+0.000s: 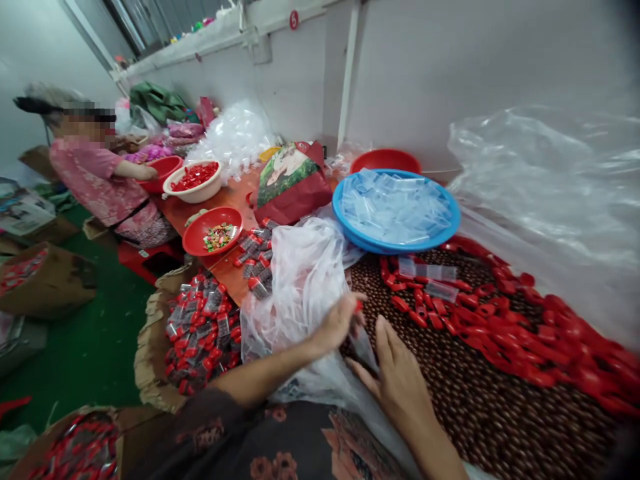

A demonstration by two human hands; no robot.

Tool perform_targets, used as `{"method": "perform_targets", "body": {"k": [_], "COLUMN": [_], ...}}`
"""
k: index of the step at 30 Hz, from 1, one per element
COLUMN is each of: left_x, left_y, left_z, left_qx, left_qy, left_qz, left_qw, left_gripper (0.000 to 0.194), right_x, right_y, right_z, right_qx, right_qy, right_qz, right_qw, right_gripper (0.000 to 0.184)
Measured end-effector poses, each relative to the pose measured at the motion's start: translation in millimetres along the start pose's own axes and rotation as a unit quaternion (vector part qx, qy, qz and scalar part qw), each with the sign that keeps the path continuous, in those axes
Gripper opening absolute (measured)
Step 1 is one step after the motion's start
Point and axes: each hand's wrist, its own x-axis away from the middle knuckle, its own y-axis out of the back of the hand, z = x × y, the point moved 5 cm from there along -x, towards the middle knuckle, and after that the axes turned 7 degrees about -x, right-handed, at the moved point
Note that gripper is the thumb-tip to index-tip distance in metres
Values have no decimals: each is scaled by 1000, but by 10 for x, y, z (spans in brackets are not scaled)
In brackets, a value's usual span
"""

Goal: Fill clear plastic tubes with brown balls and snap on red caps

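My left hand pinches the top of a small clear plastic sleeve with a bit of red at its mouth. My right hand sits just below it, fingers spread, close to the sleeve's lower end. Loose red plastic pieces lie scattered on a brown beaded mat to the right. A blue basin full of clear sleeves stands beyond my hands. A crumpled clear plastic bag lies against my left forearm. Filled packets with red ends heap up in a cardboard box to the left.
An orange table holds a red plate of colourful pieces, a white bowl of red pieces and a printed bag. A co-worker in pink reaches into a red basin at the far left. Cardboard boxes stand on the green floor. Plastic sheeting covers the right side.
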Motion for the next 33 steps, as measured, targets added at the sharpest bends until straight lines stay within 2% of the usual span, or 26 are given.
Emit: {"method": "perform_targets", "body": {"k": [1,3,5,6,7,9,10,11,13,14,17,18,20,22,25,27,30,33], "left_x": [-125,-386,-648,-774,-898,-1144,-1236,-1301,-1389,-1419,-1494,-1518,-1589,-1670,-1758,-1798,-1837,-1809], "left_y": [251,823,1343,1550,1711,1870,1850,1759,1380,1113,195,-86,-530,-814,-1024,-1057,-993,-854], "left_z": [-169,-544,-930,-1113,-1271,-1457,-1520,-1560,-1518,-1437,-1031,-889,-637,-456,-328,-302,-290,-257], "left_qx": [-36,-143,-276,-348,-411,-427,-449,-472,-518,-537,-566,-574,-605,-639,-666,-651,-564,-448], "left_qy": [-45,-101,-127,-139,-146,-151,-169,-200,-252,-268,-262,-254,-213,-162,-125,-124,-133,-95], "left_qz": [-47,-163,-243,-275,-300,-302,-302,-299,-242,-190,7,50,82,69,33,22,31,46], "left_qw": [997,971,921,885,849,839,824,805,780,777,781,777,763,749,735,749,814,888], "left_gripper": [49,42,34,30,28,29,31,33,32,30,22,20,26,37,43,38,31,36], "right_x": [16,79,166,209,247,302,319,331,348,357,397,413,444,473,500,505,483,431], "right_y": [-37,-92,-111,-105,-91,-49,-22,3,46,60,73,71,76,101,183,255,364,440], "right_z": [-4,-27,-60,-76,-92,-136,-160,-183,-223,-237,-269,-277,-292,-314,-364,-413,-527,-714], "right_qx": [-17,-49,-72,-81,-89,-98,-98,-98,-96,-97,-103,-105,-105,-105,-112,-123,-158,-220], "right_qy": [-16,-35,-46,-51,-58,-84,-99,-111,-128,-133,-141,-143,-146,-152,-169,-190,-233,-291], "right_qz": [13,35,52,60,68,81,83,84,79,76,72,73,76,74,55,39,-2,-70], "right_qw": [1000,998,995,994,992,988,987,985,984,983,982,981,981,980,978,973,960,928], "right_gripper": [82,75,65,62,58,54,52,51,49,48,44,43,42,40,37,36,36,39]}}
